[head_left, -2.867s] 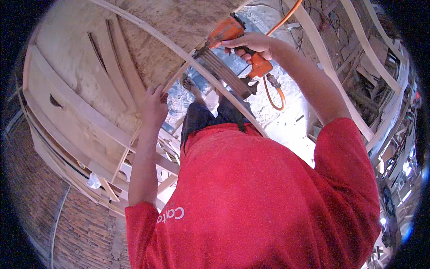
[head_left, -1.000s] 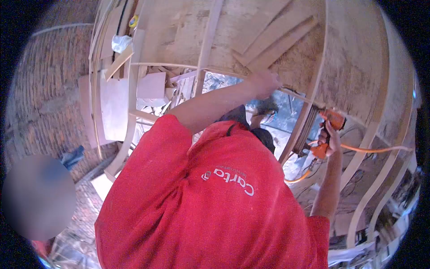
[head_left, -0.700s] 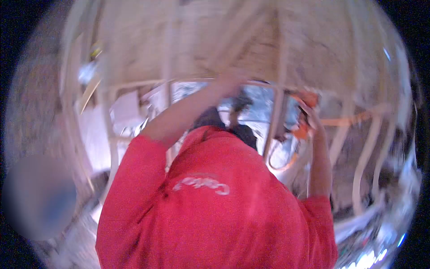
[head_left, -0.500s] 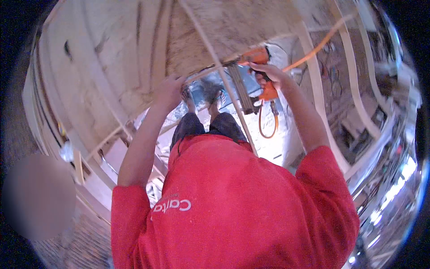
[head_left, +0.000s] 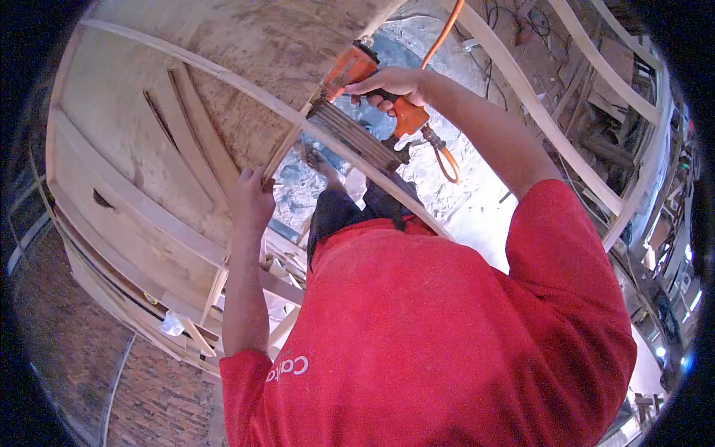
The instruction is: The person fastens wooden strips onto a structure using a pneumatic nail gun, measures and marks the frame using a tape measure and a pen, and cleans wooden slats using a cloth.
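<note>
On my screen, the wood panel (head_left: 261, 37) fills the upper left, with wood strips (head_left: 205, 149) lying on it. A batten (head_left: 257, 92) crosses it diagonally and runs past its edge to my lower right. At that edge, right of the batten, I have the nail gun (head_left: 354, 68) in my right hand (head_left: 406, 83). Brickwork (head_left: 160, 395) lies lower left; curved wooden ribs (head_left: 521, 83) stretch along the right.
</note>
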`<state>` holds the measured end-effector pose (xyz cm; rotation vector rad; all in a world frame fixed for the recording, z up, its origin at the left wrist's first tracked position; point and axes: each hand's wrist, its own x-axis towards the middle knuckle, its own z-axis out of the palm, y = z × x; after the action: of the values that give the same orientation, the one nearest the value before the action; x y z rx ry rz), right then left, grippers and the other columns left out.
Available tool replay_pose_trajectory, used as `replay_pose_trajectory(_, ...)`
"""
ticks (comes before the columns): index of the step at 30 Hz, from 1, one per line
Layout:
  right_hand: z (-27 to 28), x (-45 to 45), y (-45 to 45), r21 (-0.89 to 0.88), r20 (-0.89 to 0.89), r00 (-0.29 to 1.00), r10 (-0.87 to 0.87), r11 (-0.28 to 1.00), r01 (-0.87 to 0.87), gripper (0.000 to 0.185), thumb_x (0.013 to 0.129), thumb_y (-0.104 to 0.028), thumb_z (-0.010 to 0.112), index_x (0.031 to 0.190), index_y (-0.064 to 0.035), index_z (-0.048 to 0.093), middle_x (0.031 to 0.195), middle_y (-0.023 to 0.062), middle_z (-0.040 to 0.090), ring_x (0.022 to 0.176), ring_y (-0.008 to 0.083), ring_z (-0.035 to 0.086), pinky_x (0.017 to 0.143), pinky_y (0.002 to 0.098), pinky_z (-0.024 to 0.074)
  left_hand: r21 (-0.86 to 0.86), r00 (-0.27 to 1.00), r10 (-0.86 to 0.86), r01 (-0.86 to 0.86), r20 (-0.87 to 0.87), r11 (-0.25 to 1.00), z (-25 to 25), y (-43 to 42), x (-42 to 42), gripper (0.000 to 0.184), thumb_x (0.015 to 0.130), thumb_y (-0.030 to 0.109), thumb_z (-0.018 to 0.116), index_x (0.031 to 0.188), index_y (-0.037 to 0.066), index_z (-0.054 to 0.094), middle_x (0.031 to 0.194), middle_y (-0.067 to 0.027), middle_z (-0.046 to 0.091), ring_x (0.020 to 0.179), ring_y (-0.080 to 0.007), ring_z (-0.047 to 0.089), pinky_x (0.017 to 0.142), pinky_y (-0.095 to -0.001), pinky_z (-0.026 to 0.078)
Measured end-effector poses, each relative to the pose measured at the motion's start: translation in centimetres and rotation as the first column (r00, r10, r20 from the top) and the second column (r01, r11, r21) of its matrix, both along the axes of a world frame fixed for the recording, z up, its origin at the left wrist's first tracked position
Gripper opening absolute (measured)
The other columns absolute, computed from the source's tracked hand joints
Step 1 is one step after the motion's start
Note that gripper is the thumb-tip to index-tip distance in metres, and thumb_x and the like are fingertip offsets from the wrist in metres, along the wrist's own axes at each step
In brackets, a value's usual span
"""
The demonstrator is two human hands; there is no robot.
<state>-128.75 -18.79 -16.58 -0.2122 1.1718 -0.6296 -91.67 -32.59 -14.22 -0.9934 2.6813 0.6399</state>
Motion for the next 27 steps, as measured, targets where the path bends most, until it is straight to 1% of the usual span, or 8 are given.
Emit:
replay_pose_trajectory(2,0.4,0.0,0.0,0.012,0.000,1.000,0.004,1.000,-0.004,0.040,0.093,-0.047,0.072,0.092,-0.0078,0.064,0.058,-0.0078,0.042,0.046,0.0041,0.040,0.044,0.0230,0.0310,-0.016,1.000,0.001,0.000,0.011,1.000,0.1,0.0,-0.2,0.029,0.086,0.013,0.071,0.114,0.007,0.069,0.103,-0.0187,0.064,0.093,-0.0423,0.064,0.077,-0.0501,0.053)
replay_pose_trajectory(4,-0.5,0.0,0.0,0.011,0.009,1.000,-0.004,1.000,0.004,0.040,0.093,-0.048,0.072,0.092,-0.0082,0.064,0.058,-0.0079,0.042,0.046,0.0042,0.040,0.043,0.0232,0.0313,-0.005,0.999,0.017,-0.017,-0.040,1.000,0.1,0.1,-0.2,0.027,0.086,0.014,0.071,0.113,0.007,0.069,0.101,-0.0184,0.065,0.091,-0.0424,0.064,0.077,-0.0503,0.053)
replay_pose_trajectory(9,-0.3,-0.1,0.0,0.040,0.009,1.000,-0.004,0.999,0.004,0.041,0.092,-0.049,0.073,0.092,-0.0085,0.064,0.058,-0.0087,0.041,0.047,0.0044,0.040,0.044,0.0230,0.0309,-0.009,0.995,0.031,-0.032,-0.091,0.999,-0.3,0.2,0.0,0.026,0.087,0.015,0.070,0.112,0.007,0.069,0.101,-0.0184,0.064,0.091,-0.0424,0.064,0.076,-0.0503,0.053)
replay_pose_trajectory(10,-0.9,-0.3,0.1,0.030,0.042,0.999,-0.010,0.999,0.009,0.042,0.092,-0.049,0.073,0.092,-0.0085,0.064,0.058,-0.0089,0.041,0.047,0.0043,0.040,0.044,0.0229,0.0305,-0.013,0.994,0.025,-0.026,-0.108,1.000,-0.5,0.2,0.2,0.026,0.087,0.015,0.070,0.112,0.008,0.069,0.101,-0.0182,0.064,0.091,-0.0424,0.064,0.077,-0.0503,0.053)
replay_pose_trajectory(12,-0.8,-0.2,0.1,0.021,0.077,0.997,-0.014,1.000,0.013,0.042,0.091,-0.050,0.073,0.093,-0.0085,0.064,0.059,-0.0092,0.040,0.047,0.0043,0.040,0.045,0.0228,0.0301,-0.008,0.994,0.039,-0.040,-0.102,0.999,-0.5,0.3,0.3,0.027,0.087,0.015,0.070,0.113,0.008,0.069,0.101,-0.0181,0.064,0.092,-0.0423,0.064,0.076,-0.0504,0.052)
replay_pose_trajectory(17,-0.1,-0.2,0.0,0.022,0.050,0.999,-0.005,1.000,0.004,0.043,0.091,-0.050,0.074,0.094,-0.0085,0.064,0.059,-0.0093,0.039,0.047,0.0042,0.039,0.046,0.0242,0.0301,-0.042,0.997,0.034,-0.037,-0.063,0.998,-0.3,0.3,0.2,0.028,0.088,0.017,0.070,0.114,0.009,0.068,0.102,-0.0177,0.064,0.092,-0.0420,0.064,0.076,-0.0505,0.052)
replay_pose_trajectory(21,-0.5,-0.1,0.2,0.019,0.026,1.000,-0.012,1.000,0.011,0.043,0.091,-0.050,0.074,0.094,-0.0081,0.064,0.059,-0.0094,0.039,0.046,0.0045,0.038,0.046,0.0245,0.0301,-0.003,0.997,0.041,-0.041,-0.063,0.999,-0.2,0.1,0.0,0.024,0.089,0.018,0.069,0.111,0.009,0.068,0.101,-0.0174,0.064,0.093,-0.0421,0.064,0.076,-0.0502,0.052)
replay_pose_trajectory(27,0.4,-0.3,0.2,0.024,0.054,0.998,-0.032,0.999,0.031,0.043,0.092,-0.050,0.073,0.095,-0.0075,0.064,0.058,-0.0094,0.037,0.046,0.0039,0.038,0.046,0.0249,0.0306,0.008,0.997,0.060,-0.059,-0.050,0.998,-0.1,0.3,-0.1,0.021,0.089,0.019,0.069,0.107,0.010,0.068,0.100,-0.0175,0.064,0.093,-0.0422,0.064,0.076,-0.0505,0.052)
